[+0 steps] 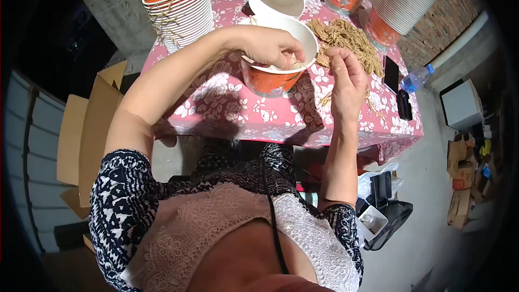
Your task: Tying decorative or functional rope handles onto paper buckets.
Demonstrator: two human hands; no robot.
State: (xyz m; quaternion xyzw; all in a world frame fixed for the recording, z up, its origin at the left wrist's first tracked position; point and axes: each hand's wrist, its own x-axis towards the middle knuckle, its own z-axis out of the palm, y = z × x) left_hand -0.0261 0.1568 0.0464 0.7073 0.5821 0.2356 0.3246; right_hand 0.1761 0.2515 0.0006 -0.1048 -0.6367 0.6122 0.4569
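My left hand point(273, 47) is curled over the rim of the orange paper bucket point(273, 78), fingertips pinching a thin string there, while my right hand point(346, 78) just beside it pinches the other end. Bucket's light and crushable I'd guess, so grip the stiff rim; the twine pile point(346, 38) sits right behind it.

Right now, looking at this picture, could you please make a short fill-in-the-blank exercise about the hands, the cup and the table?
1. The left hand reaches into the orange paper ____.
2. The right hand pinches a thin strand beside the cup, in front of a pile of tan ____.
3. The tablecloth is pink with a ____ pattern.
4. Two dark phones lie near the table's ____ edge.

Missing words: cup; strings; flower; right
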